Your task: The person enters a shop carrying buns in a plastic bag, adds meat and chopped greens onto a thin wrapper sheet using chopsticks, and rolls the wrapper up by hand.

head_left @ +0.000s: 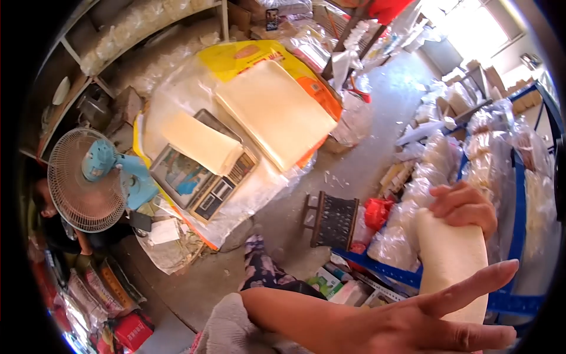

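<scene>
My right hand [466,209] is closed around the upper end of a pale sheet [453,251]. The fingers are curled and bent at the knuckles, their tips towards the left edge of the material. The forearm of this hand is hidden.

My left hand [433,321] is open, back uppermost, across the lower part of the same sheet. The fingers in view are extended and spread, one angled apart from the others. The palm side is hidden; whether it bears on the sheet I cannot tell.

The sheet is long and narrow, folded or rolled, and positioned between my hands, in front of the blue rack [519,218] and the bagged goods [401,239].

Well apart from my hands, a pale stack [277,112] lies on a yellow-and-orange bag [244,52]. Beside it, a folded pale piece [203,144] rests across a device with a keypad [215,197]. A blue desk fan [88,177] stands near that device. A dark stool [335,221] is on the floor [277,212], to the left of the rack.
</scene>
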`<state>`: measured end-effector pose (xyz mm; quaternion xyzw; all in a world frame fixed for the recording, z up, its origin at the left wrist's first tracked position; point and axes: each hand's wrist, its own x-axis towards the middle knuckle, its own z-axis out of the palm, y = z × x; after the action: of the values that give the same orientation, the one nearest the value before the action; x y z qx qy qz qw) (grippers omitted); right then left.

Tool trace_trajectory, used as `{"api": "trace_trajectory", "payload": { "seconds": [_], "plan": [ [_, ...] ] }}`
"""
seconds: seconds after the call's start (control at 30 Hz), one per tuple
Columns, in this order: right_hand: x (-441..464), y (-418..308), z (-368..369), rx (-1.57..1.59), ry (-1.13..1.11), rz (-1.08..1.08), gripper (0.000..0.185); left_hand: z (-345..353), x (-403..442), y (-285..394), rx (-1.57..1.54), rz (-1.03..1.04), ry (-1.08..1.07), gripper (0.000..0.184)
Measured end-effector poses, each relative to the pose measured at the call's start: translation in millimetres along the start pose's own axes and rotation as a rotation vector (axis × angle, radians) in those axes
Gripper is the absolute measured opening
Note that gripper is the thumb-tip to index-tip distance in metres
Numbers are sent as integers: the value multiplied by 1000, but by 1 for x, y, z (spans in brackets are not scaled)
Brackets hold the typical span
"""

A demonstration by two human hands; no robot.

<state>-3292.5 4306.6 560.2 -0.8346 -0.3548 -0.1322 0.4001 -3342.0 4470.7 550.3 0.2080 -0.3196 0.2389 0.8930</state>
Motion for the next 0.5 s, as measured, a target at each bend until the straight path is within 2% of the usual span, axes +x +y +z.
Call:
{"api": "trace_trajectory", "payload": {
  "seconds": [0.2, 0.23, 0.33, 0.37, 0.5],
  "plan": [
    [0, 61, -16, -38, 143, 22, 18, -6, 24, -59, -47, 4, 89, 8],
    [5, 67, -30, -88, 61, 50, 20, -11, 28, -70, -73, -46, 78, 8],
    [10, 102, -54, -100, -4, 102, 24, -66, 73, -117, -196, -84, -349, 11],
    [14, 113, -59, -105, 8, 102, 25, -75, 84, -132, -238, -89, -417, 11],
    [31, 148, -65, -149, 202, 217, 20, -59, 93, -174, -269, -196, -45, 12]
  ]
}}
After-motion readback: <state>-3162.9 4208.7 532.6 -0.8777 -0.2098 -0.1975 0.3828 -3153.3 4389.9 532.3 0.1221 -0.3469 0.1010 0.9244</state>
